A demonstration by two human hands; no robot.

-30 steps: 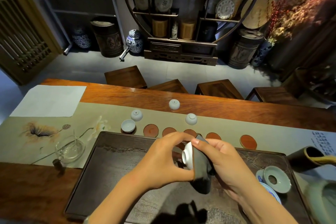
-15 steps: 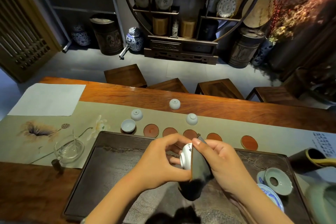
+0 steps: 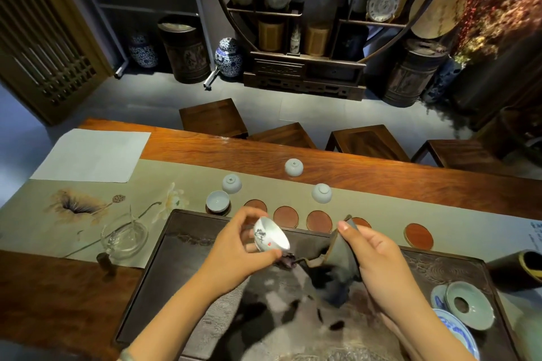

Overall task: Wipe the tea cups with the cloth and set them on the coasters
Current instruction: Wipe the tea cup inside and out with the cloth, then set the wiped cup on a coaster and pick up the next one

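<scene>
- The left hand (image 3: 234,252) holds a white tea cup (image 3: 270,235) tilted on its side, its foot toward the palm and its painted wall turned up; thumb below and curled fingers above pinch it at the rim and base.
- The right hand (image 3: 378,261) grips a dark cloth (image 3: 340,261), thumb on the near side and fingers folded round the far side, so that the cloth hangs down from the fingers in a loose bunch.
- Cup and cloth are apart: the cloth hangs to the right of the left fingertips, with a gap between its nearest fold and the cup's rim.
- Both hands hover above a dark tea tray (image 3: 176,258).
- Just beyond the fingertips runs a row of round reddish coasters (image 3: 286,216) on a pale table runner (image 3: 181,173); one coaster lies partly hidden behind the left fingers, another behind the top of the cloth, and one sits well to the right of the right hand.
- At the left end of that row, beyond and left of the left fingers, an upright cup (image 3: 217,201) already rests on a coaster.
- Farther out past the fingers stand three upturned cups (image 3: 321,193), two on the runner and one at its far edge beside the bare wooden table (image 3: 381,179).
- Well to the left of the left hand sits a glass pitcher (image 3: 124,236).
- To the right of the right wrist, a pale green lid (image 3: 469,305) lies on a blue and white saucer (image 3: 453,328).
</scene>
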